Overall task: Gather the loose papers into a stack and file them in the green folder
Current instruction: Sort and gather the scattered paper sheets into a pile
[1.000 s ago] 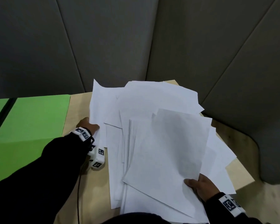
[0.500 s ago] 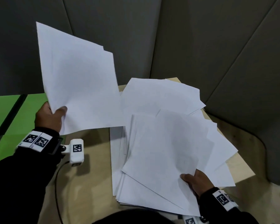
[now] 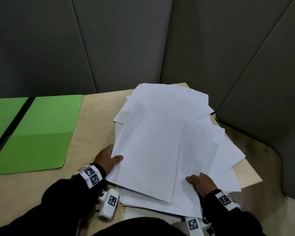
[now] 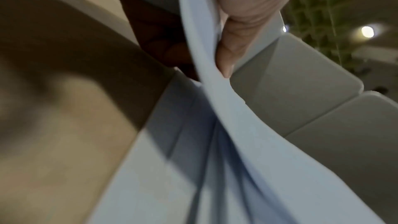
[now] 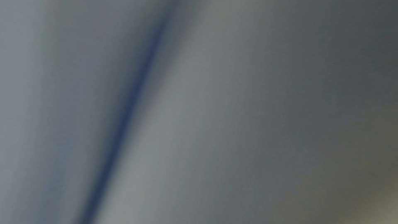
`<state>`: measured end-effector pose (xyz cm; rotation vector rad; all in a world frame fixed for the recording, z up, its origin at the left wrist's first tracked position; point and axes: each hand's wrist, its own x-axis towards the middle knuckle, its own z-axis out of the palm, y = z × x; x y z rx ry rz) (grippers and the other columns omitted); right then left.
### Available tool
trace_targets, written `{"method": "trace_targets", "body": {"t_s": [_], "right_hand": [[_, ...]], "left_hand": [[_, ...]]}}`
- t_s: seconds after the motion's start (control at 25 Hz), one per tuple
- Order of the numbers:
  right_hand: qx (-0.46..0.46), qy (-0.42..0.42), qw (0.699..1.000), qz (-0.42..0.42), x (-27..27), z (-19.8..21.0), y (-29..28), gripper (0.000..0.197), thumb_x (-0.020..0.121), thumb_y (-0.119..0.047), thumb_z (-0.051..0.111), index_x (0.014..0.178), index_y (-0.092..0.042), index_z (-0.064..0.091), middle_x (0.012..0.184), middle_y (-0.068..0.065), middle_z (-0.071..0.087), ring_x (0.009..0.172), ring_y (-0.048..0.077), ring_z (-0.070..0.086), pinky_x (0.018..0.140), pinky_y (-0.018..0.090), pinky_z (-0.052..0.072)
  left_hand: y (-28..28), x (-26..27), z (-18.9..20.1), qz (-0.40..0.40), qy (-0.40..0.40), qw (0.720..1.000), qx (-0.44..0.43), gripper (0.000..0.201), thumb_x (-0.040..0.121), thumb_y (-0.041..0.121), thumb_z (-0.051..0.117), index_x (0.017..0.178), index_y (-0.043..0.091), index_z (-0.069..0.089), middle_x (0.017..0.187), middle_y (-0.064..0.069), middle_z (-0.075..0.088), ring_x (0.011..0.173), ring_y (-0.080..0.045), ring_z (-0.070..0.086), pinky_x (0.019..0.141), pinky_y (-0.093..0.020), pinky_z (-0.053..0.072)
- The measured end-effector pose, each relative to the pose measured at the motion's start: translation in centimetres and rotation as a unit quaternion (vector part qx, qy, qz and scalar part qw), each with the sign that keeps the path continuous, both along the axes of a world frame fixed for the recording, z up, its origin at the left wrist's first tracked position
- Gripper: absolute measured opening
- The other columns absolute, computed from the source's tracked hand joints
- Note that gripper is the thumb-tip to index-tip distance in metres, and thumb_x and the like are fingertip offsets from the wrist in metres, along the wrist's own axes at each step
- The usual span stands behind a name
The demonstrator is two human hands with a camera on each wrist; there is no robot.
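Sheet I'd lifted with my left hand (image 3: 107,160) came down onto the paper pile (image 3: 162,142), thumb pinching it; right hand (image 3: 200,183) gripped the near edge. Gathering nearly finished; green folder (image 3: 36,133) lay open.

This looks like an office booth: grey padded wall panels (image 3: 126,45) close around a light wooden worktop (image 3: 95,120), where white papers (image 3: 160,142) and a green folder (image 3: 41,126) lie.
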<state>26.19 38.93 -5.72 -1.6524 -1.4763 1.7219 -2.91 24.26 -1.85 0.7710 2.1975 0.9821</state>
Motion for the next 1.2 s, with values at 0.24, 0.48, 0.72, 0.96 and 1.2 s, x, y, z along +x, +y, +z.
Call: {"method": "trace_targets", "body": {"t_s": [0.24, 0.48, 0.72, 0.96, 1.2], "right_hand": [[-0.087, 0.042, 0.993, -0.075, 0.1, -0.1, 0.3, 0.028, 0.082, -0.036, 0.064, 0.088, -0.009, 0.066, 0.114, 0.019, 0.066, 0.089, 0.027, 0.058, 0.082, 0.035, 0.044], [0.011, 0.021, 1.0, -0.005, -0.4, 1.4, -0.3, 0.031, 0.08, -0.02, 0.07, 0.101, 0.002, 0.065, 0.096, 0.018, 0.07, 0.076, 0.023, 0.065, 0.06, 0.024, 0.048], [-0.012, 0.029, 0.999, -0.019, -0.6, 1.4, -0.5, 0.031, 0.067, -0.021, 0.077, 0.088, 0.0, 0.067, 0.077, 0.013, 0.071, 0.07, 0.028, 0.067, 0.062, 0.029, 0.052], [0.001, 0.035, 0.999, -0.007, -0.1, 1.7, -0.8, 0.01, 0.072, -0.001, 0.069, 0.078, -0.006, 0.063, 0.05, -0.005, 0.067, 0.051, 0.016, 0.062, 0.046, 0.022, 0.049], [0.031, 0.06, 0.997, -0.031, 2.9, 2.6, -0.5, 0.017, 0.074, -0.007, 0.071, 0.087, -0.004, 0.063, 0.083, 0.008, 0.066, 0.07, 0.014, 0.057, 0.054, 0.013, 0.044]], "left_hand": [[1.5, 2.9, -0.1, -0.109, 0.123, 0.978, -0.125, 0.057, 0.091, 0.029, 0.057, 0.141, 0.01, 0.035, 0.142, -0.009, 0.044, 0.13, -0.024, 0.043, 0.105, -0.028, 0.034], [1.4, 4.3, 0.1, -0.131, 0.146, 0.969, -0.147, 0.05, 0.09, 0.033, 0.056, 0.133, 0.012, 0.042, 0.129, -0.007, 0.051, 0.12, -0.025, 0.049, 0.098, -0.029, 0.04], [0.6, 6.0, 0.9, -0.199, 0.218, 0.938, -0.179, 0.037, 0.096, 0.037, 0.04, 0.126, 0.014, 0.042, 0.126, -0.005, 0.043, 0.118, -0.024, 0.045, 0.096, -0.034, 0.043], [1.2, 5.5, 1.5, -0.216, 0.192, 0.936, -0.199, 0.047, 0.095, 0.049, 0.036, 0.128, 0.016, 0.04, 0.128, -0.003, 0.041, 0.12, -0.024, 0.046, 0.097, -0.035, 0.041], [4.5, -0.4, 2.1, -0.145, 0.15, 0.967, -0.146, 0.054, 0.092, 0.048, 0.047, 0.138, 0.02, 0.039, 0.133, -0.008, 0.049, 0.121, -0.025, 0.051, 0.1, -0.033, 0.041]]}}
